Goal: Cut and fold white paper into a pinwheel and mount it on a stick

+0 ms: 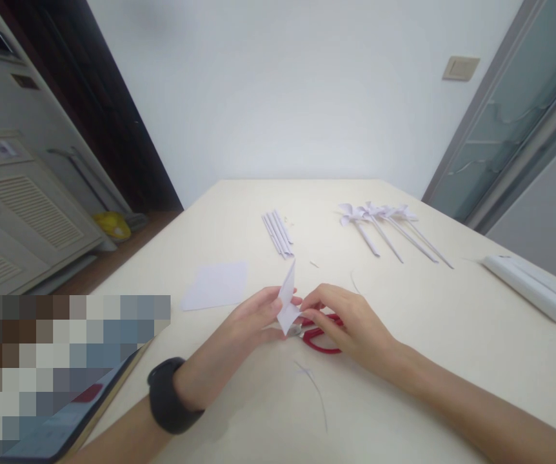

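Note:
A small white piece of paper (286,301), folded with a point sticking up, is between my hands above the table. My left hand (258,312), with a black band on the wrist, grips its left side between thumb and fingers. The fingertips of my right hand (338,312) pinch its lower right corner. Below my right hand lie red-handled scissors (324,350), their blades partly hidden by my hands and the paper. Nearer to me, a thin wire (319,393) rests on the table.
White paper sheets (216,285) lie left of my hands. Rolled paper sticks (277,233) are farther back, with several paper pinwheels (379,222) on sticks to their right. A long white box (534,289) sits at the right edge. A tablet (60,428) is at lower left, partly pixelated.

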